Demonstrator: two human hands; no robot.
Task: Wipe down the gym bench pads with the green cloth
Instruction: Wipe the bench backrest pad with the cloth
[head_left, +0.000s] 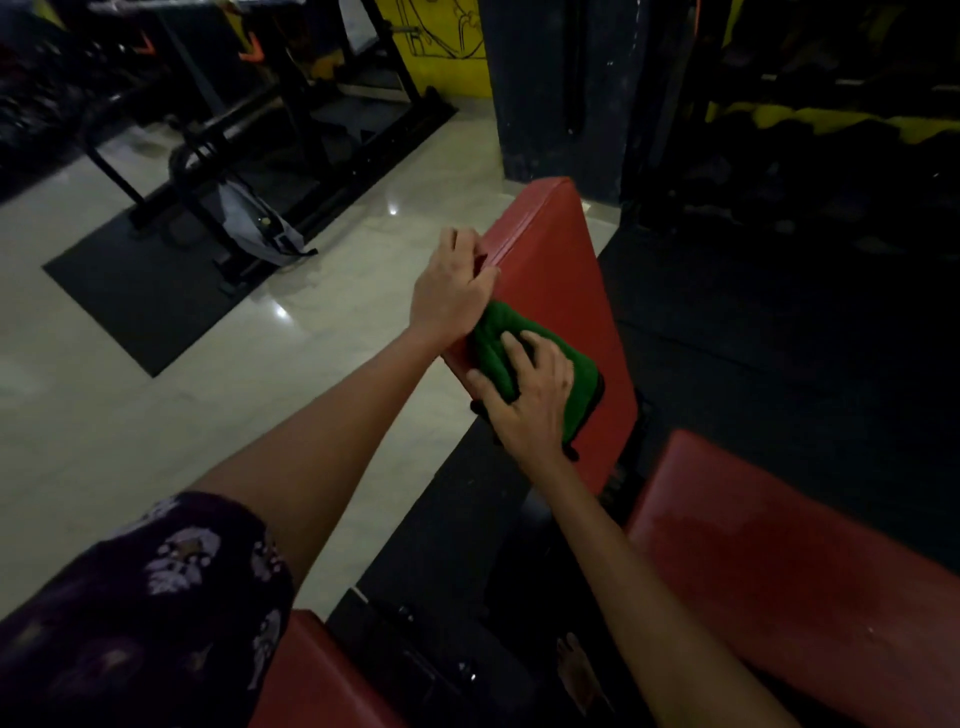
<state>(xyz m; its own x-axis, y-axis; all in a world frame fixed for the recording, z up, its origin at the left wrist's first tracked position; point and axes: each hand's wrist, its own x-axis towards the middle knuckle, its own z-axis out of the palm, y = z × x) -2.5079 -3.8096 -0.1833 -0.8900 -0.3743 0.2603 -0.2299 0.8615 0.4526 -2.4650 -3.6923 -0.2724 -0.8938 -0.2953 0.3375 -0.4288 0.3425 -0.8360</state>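
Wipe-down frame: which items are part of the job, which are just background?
In the job:
green cloth
red back pad under it
red seat pad
right hand on the cloth
left hand on the pad's edge

Just lying about:
grey bag
black floor mat
black machine frame

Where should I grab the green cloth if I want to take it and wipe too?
Probably by the bunched end of the green cloth, coming from the left. It humps up at the edge of the red back pad, so fingers can pinch it. The rest lies flat under the right hand; the left hand steadies the pad.
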